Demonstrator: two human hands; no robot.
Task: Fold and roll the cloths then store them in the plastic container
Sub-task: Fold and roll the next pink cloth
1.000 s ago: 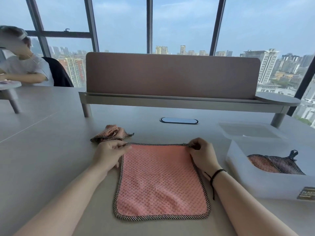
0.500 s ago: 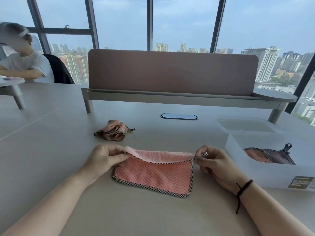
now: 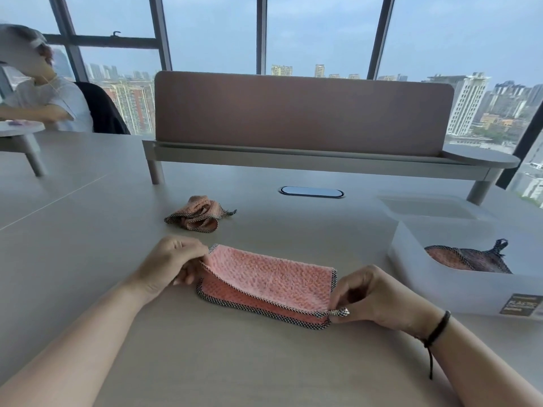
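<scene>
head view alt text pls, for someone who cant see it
Two hands fold a pink cloth in half on a table, the left hand and right hand each pinching an end. A crumpled cloth lies beyond, and a plastic container at right holds another cloth.

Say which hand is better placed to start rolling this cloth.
Probably the right hand: it pinches the cloth at its near corner, beside the container. The left hand pinches the far corner, so it can steady that end.
</scene>
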